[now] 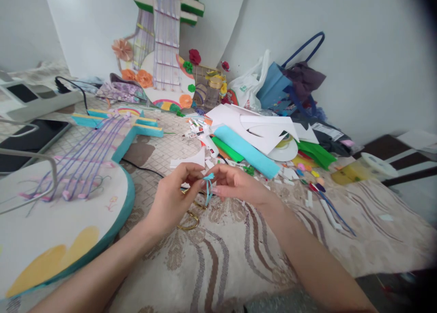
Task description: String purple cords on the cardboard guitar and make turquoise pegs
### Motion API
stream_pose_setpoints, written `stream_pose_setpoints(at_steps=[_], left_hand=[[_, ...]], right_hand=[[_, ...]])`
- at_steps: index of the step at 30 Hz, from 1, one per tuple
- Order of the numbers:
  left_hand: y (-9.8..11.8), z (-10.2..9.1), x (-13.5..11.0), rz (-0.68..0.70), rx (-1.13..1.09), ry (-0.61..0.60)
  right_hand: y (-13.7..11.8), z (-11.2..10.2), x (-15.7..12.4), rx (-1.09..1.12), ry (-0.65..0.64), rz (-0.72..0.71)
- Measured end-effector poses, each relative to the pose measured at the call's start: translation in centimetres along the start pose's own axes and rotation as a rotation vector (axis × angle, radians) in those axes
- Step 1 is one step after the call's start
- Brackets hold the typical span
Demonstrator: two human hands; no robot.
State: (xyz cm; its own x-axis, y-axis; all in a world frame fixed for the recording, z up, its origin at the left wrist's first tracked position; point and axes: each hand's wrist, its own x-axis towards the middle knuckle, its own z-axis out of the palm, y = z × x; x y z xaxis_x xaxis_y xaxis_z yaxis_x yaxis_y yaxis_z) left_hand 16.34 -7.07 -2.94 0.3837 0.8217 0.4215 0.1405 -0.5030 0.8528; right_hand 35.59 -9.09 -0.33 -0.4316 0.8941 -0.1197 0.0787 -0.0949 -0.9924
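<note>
My left hand [175, 194] and my right hand [235, 183] meet over a patterned beige cloth [232, 254], fingertips pinched together. Between them is a small light-blue strip of paper or ribbon [208, 185], folded into a loop or bow, with one end hanging down. Both hands pinch it. Gold-handled scissors [190, 219] lie on the cloth just under my left hand, partly hidden by it.
A flat guitar-shaped craft with teal edge and purple strings [85, 176] lies at left. A second guitar craft [164, 44] with paper flowers leans against the wall. Rolled turquoise paper [247, 151], white cut sheets, scraps and bags [273, 83] pile behind. A tablet [30, 138] lies far left.
</note>
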Motion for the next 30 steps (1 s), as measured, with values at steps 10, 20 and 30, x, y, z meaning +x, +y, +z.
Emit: stream_pose_setpoints(at_steps=[10, 20, 30], left_hand=[[0.2, 0.0, -0.1, 0.214, 0.187, 0.091], [0.3, 0.1, -0.2, 0.161, 0.108, -0.096], [0.7, 0.2, -0.1, 0.009, 0.084, -0.096]], right_hand=[[1.3, 0.3, 0.8, 0.066, -0.054, 0.024], [0.7, -0.2, 0.3, -0.324, 0.377, -0.241], [0.0, 0.9, -0.3, -0.574, 0.499, -0.406]])
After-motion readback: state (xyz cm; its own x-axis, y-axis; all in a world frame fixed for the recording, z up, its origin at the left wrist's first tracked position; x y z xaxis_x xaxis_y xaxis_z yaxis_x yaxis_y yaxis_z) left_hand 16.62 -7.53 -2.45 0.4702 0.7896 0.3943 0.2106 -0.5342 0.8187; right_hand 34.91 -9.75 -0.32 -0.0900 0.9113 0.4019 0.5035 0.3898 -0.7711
